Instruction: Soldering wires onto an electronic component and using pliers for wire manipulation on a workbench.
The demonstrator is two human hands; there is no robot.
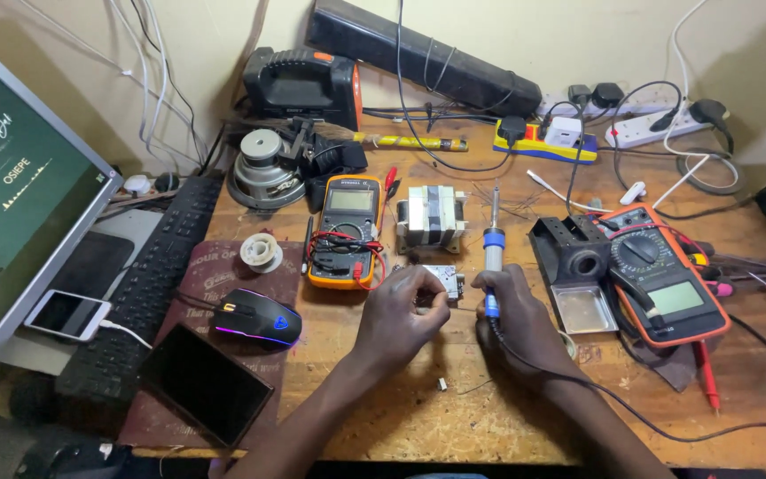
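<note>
right hand [518,312] gripping soldering iron [493,253], wooden workbench [454,417]

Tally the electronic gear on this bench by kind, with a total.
Multimeters: 2, yellow and orange
Soldering irons: 1, in the right hand
Power strips: 2, yellow and white
Phones: 1
Computer mice: 1
Keyboards: 1
Total: 8
</note>
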